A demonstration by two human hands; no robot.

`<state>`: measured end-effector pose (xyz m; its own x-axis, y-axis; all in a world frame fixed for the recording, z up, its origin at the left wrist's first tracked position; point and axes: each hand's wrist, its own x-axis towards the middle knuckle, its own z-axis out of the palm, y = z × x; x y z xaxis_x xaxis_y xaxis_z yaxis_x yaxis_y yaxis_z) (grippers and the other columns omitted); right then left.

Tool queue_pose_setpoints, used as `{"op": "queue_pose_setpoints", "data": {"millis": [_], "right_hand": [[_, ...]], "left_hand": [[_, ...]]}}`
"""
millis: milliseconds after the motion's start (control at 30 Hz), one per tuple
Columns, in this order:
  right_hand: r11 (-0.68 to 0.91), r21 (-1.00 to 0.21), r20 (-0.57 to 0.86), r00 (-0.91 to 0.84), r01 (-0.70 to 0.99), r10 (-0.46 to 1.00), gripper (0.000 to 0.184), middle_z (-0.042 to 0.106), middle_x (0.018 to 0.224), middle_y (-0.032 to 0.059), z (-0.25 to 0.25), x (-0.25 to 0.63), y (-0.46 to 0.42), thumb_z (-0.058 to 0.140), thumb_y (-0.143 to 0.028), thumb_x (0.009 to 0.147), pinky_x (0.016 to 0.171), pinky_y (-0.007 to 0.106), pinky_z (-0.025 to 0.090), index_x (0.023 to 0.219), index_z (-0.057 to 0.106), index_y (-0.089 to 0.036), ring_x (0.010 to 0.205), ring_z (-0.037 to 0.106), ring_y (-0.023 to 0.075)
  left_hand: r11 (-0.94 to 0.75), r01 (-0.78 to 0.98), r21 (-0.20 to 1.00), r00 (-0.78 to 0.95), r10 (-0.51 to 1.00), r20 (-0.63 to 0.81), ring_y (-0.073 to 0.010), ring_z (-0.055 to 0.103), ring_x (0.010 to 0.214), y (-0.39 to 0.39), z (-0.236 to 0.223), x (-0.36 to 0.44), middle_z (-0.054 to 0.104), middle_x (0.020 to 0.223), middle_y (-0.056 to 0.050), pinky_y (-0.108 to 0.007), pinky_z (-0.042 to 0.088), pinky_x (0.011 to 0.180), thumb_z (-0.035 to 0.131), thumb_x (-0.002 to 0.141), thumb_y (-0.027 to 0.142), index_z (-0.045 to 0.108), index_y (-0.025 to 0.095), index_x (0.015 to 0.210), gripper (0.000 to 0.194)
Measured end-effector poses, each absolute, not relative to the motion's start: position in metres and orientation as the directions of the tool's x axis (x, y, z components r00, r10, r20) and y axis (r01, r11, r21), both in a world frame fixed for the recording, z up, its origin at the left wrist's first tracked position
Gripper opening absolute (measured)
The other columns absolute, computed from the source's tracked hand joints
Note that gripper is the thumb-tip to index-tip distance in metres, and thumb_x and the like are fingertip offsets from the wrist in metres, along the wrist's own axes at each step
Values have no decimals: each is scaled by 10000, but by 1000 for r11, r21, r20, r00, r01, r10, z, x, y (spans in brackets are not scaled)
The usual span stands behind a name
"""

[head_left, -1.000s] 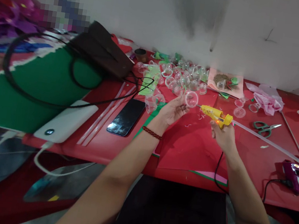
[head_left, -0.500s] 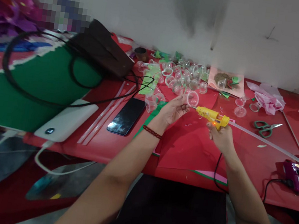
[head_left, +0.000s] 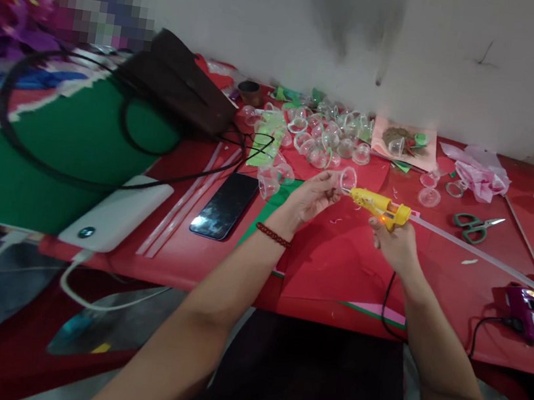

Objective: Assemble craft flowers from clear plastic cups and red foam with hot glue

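My left hand (head_left: 316, 197) pinches a small clear plastic cup (head_left: 348, 179), its round rim turned toward me. A yellow hot glue gun (head_left: 376, 205) is gripped in my right hand (head_left: 394, 243), my fingers around its handle. Its nozzle meets the lower left of the cup's rim, close to my left fingertips; whether they touch is too small to tell. A long translucent glue stick (head_left: 478, 251) sticks out of the back of the gun, and an orange light glows on its body. Red paper sheets (head_left: 337, 269) lie beneath both hands.
Many clear cups (head_left: 326, 135) are heaped at the back. Green-handled scissors (head_left: 476, 227) and a purple power adapter (head_left: 531, 316) lie right. A phone (head_left: 225, 206), glue sticks (head_left: 180, 214), a white power bank (head_left: 116, 213) and a dark bag (head_left: 178, 85) with looping straps are left.
The cup in my left hand has turned slightly, and its rim has shifted a little to the right against the nozzle. My right hand with the glue gun has hardly moved.
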<state>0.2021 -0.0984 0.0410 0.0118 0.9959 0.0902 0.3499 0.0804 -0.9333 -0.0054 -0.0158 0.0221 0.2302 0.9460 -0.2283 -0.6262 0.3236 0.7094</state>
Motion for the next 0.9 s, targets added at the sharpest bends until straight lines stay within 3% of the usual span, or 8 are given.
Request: {"op": "queue_pose_setpoints", "data": {"millis": [133,600,900], "right_hand": [[80,-936,92,17,343,996,538,471,441,-59,43,203,-98,703,-776,833,437,276,382,741,651,-249,396,442,111],[112,-944,145,87,311,986,641,464,442,-54,46,205,-98,657,-830,843,452,254,394,611,516,-249,411,439,93],[99,-949,140,119,298,983,654,497,461,-50,42,205,-94,639,-872,833,443,255,379,654,545,-250,416,470,101]], "left_hand": [[332,-597,730,261,941,-214,-84,615,687,-17,21,-6,699,789,3,-227,505,702,875,822,136,739,165,857,143],[358,-549,755,287,929,-232,-94,660,732,-20,22,-4,743,848,-8,-215,526,708,887,811,158,779,181,915,152],[361,-510,781,332,920,-209,-93,645,740,-20,19,-6,750,891,-18,-207,506,692,875,828,120,781,174,888,124]]}}
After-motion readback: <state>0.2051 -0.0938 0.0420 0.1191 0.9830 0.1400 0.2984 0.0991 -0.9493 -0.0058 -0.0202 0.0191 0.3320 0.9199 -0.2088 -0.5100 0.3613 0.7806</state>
